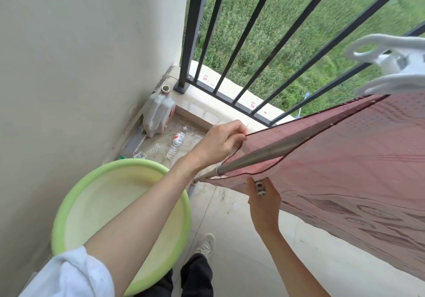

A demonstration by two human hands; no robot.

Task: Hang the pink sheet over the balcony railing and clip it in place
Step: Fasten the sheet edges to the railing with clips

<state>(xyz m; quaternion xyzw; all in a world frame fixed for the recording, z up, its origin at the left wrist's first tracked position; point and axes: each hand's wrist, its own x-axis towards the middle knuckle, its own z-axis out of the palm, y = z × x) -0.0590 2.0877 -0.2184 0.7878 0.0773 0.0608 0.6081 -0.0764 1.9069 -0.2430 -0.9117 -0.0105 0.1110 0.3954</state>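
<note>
The sheet drapes a pole running from 8 to 2 o'clock. Left hand fingers pinch its hem; right hand fingers grip a clip and the near edge.

A green basin, a dusty jug and two empty bottles are seen resting on the tiled balcony floor.

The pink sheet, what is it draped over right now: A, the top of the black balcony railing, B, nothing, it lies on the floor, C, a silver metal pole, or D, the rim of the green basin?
C: the pink sheet hangs folded over a silver metal pole, both hands at its edge.
</note>
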